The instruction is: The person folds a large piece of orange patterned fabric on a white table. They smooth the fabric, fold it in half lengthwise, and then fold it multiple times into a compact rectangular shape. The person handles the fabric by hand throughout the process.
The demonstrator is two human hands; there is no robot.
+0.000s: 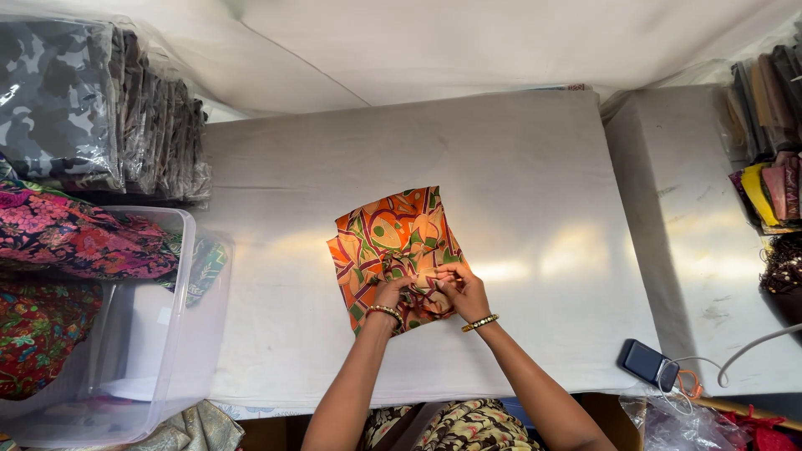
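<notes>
1. Patterned clothing [455, 422] at 6 o'clock, on the person's lap, lies nearest the camera, between the two bare forearms.
2. White padded table [518, 200] fills the middle of the view; a second white surface [693, 242] stands just beside it at 3 o'clock.
3. Clear plastic bin [159, 351] sits at 8 o'clock against the table's edge, with floral fabrics [75, 238] spilling over its rim.
4. Stacked wrapped fabric packs [100, 108] at 10 o'clock show a grey camouflage print.
5. More folded cloths [773, 134] stand in a row at 2 to 3 o'clock.
6. Orange, green and maroon printed cloth [393, 238] lies folded near the table's centre, its lower part bunched under the hands.
7. Left hand [391, 294], with a beaded bangle at the wrist, has its grip pinching the bunched lower edge of the cloth.
8. Right hand [462, 291], also bangled, has its grip pressed together on the same gathered edge, fingertips touching those of the left.
9. Dark phone [647, 362] rests at 4 o'clock on the table's near corner, with a white cable [752, 344] beside it.
</notes>
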